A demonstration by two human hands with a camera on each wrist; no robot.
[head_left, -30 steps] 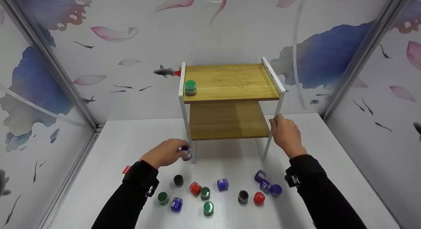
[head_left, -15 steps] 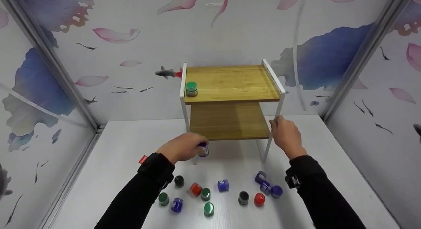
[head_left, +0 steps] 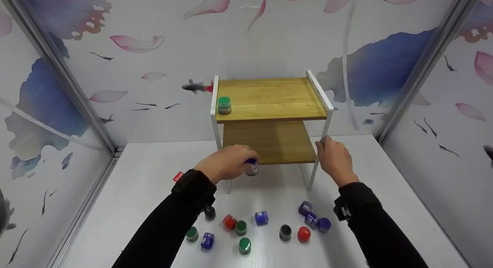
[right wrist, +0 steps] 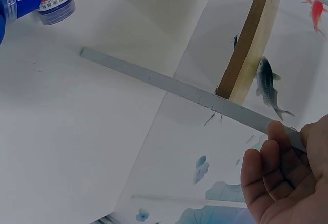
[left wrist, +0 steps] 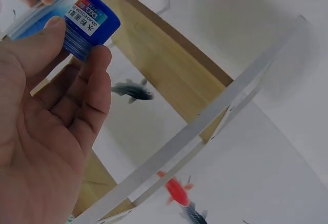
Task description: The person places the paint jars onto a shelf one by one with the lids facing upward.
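Note:
Between thumb and fingers my left hand pinches a blue paint jar by its ridged lid. In the head view the jar overlaps the front edge of the lower wooden shelf. My right hand grips the right front leg of the white-framed two-tier rack, below the level of the top shelf. A green-lidded paint jar stands upright on that top shelf at its left front corner.
Several paint jars lie or stand on the white table before the rack: a blue jar, a red jar, a green jar and a black jar among them. Patterned white walls enclose the table behind and at both sides.
My left hand has carried the blue jar rightward and slightly up, from beside the rack's left front leg to the lower shelf's front. My right hand stays on the leg.

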